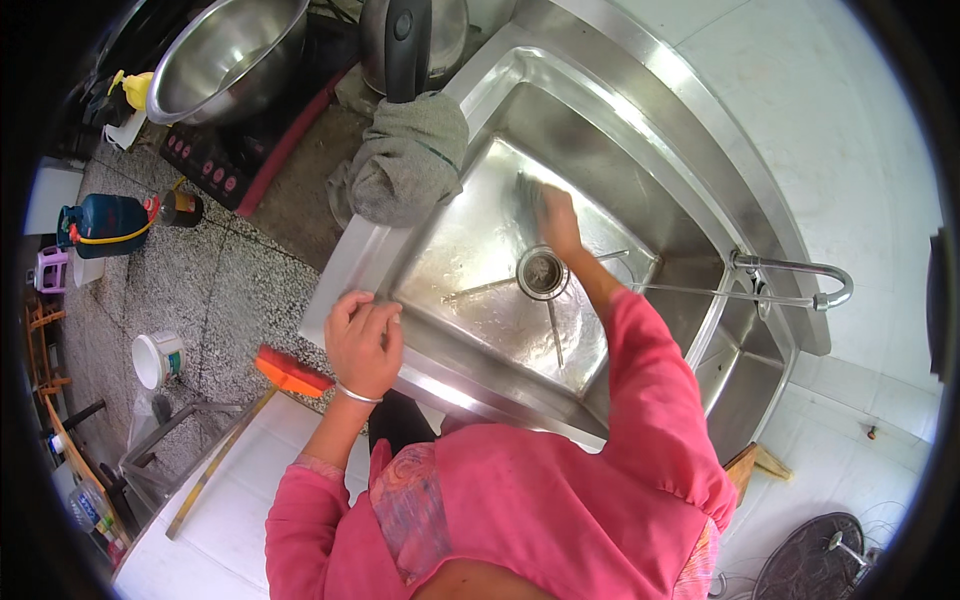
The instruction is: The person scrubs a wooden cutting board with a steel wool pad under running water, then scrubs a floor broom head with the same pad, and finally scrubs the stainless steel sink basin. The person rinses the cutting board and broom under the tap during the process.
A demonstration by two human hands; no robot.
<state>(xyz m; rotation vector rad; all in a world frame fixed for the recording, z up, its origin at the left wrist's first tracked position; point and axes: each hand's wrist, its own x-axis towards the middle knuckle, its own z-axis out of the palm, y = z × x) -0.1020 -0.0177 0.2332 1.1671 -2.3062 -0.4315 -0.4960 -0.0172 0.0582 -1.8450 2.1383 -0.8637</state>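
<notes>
My right hand (559, 223) is down in a stainless steel sink basin (480, 330), just above the drain (541, 273). Its fingers are on a dark scrubbing pad (528, 196), blurred, against the wet basin floor. My left hand (364, 341), with a metal bangle at its wrist, rests on the sink's near left rim, fingers bent and holding nothing. Water runs in a thin stream from the curved faucet (832, 279) at the right towards the basin. A grey towel (409, 161) lies bunched over the rim at the upper left.
A kettle (442, 37) stands behind the towel. A large steel bowl (225, 64) sits on a cooktop (217, 154). On the left floor are a gas cylinder (112, 225) and a white bucket (156, 361). An orange brush (292, 371) lies beside my left forearm.
</notes>
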